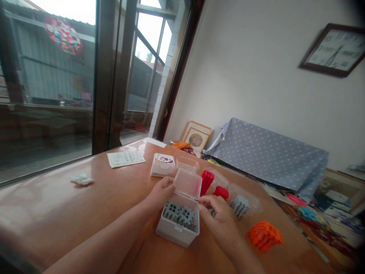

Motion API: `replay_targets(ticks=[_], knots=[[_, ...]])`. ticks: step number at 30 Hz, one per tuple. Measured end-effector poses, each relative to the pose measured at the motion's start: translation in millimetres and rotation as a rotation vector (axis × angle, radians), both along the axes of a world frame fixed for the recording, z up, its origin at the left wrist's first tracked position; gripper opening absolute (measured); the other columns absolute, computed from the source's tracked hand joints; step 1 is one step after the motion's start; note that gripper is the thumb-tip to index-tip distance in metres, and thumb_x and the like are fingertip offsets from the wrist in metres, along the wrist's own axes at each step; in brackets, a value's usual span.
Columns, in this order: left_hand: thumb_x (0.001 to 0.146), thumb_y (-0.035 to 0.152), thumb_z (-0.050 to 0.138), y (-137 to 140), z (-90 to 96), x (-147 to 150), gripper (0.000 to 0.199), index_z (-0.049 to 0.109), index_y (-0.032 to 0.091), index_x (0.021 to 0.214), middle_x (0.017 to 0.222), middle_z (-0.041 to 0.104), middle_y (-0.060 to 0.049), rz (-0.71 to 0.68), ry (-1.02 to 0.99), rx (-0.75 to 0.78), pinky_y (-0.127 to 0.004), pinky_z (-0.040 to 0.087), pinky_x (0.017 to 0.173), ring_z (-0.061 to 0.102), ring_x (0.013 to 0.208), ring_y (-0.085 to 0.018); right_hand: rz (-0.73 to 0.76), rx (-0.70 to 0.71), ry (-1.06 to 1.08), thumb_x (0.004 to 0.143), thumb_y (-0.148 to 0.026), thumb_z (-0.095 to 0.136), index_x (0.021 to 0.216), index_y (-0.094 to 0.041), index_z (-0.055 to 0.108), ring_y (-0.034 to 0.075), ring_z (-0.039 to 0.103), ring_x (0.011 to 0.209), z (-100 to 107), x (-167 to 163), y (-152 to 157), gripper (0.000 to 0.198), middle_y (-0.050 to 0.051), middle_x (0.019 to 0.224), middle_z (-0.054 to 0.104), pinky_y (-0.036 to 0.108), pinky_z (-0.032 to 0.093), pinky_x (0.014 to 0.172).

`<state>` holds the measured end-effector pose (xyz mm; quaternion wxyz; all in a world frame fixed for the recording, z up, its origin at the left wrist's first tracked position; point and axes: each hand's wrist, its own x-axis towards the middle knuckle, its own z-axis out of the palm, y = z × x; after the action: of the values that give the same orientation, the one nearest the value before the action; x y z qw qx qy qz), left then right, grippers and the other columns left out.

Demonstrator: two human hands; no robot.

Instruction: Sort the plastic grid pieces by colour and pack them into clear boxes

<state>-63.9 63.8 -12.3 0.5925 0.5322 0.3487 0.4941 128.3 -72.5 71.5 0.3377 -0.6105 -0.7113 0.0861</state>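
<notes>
A white translucent plastic box (177,233) stands on the table in front of me, its hinged lid (186,183) raised. Inside lie several grey notched building pieces (179,214) with window-like holes. My left hand (162,193) is closed at the left edge of the lid, thumb and fingers together. At the box's right back corner, near the hinge, the thumb and forefinger of my right hand (219,215) are bent against the rim. Beyond that hand are a red stack (207,180), a smaller red block (221,192) and a light grey stack (240,205) of similar pieces.
An orange stack (265,235) sits at the right on the brown table (119,198). Behind the open box stand a closed white box (162,165) and clear plastic containers (187,163). Farther left lie a paper booklet (126,158) and a crumpled tissue (81,179).
</notes>
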Motion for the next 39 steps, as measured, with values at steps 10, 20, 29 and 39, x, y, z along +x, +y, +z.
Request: replay_targets(ticks=[10,20,29,39], knots=[[0.075,0.027,0.060,-3.2,4.9,-1.7,0.022,0.059,0.015,0.094,0.072,0.065,0.001,0.006,-0.005,0.014,-0.023,0.042,0.059,0.057,0.059,-0.012,0.130,-0.206,-0.544,0.077,-0.036,0.076,0.106,-0.027,0.076,0.026,0.061,0.100,8.0,-34.0,24.2,0.030,0.005,0.103,0.072,0.033,0.042,0.082],[0.073,0.025,0.061,-3.2,5.1,-1.7,0.023,0.059,0.016,0.094,0.078,0.069,-0.001,-0.006,-0.026,-0.007,-0.025,0.045,0.061,0.064,0.065,-0.015,0.189,-0.254,-0.680,0.077,-0.028,0.067,0.106,-0.027,0.074,0.027,0.061,0.098,-1.2,-35.6,35.4,0.030,0.006,0.102,0.071,0.034,0.041,0.080],[0.074,0.022,0.058,0.0,1.3,-1.5,0.023,0.059,0.016,0.095,0.075,0.068,0.000,0.001,0.000,0.014,-0.024,0.045,0.060,0.062,0.062,-0.014,0.225,-0.290,-0.523,0.074,-0.030,0.074,0.107,-0.026,0.072,0.024,0.061,0.101,2.2,-30.9,33.3,0.033,0.004,0.105,0.070,0.031,0.040,0.083],[0.073,0.024,0.063,0.1,1.0,-1.5,0.023,0.059,0.016,0.094,0.076,0.068,-0.001,-0.014,-0.047,-0.016,-0.025,0.047,0.059,0.064,0.061,-0.015,0.176,-0.202,-0.562,0.075,-0.048,0.078,0.099,-0.024,0.073,0.026,0.064,0.096,4.5,-48.8,37.2,0.034,0.005,0.100,0.073,0.032,0.042,0.079]])
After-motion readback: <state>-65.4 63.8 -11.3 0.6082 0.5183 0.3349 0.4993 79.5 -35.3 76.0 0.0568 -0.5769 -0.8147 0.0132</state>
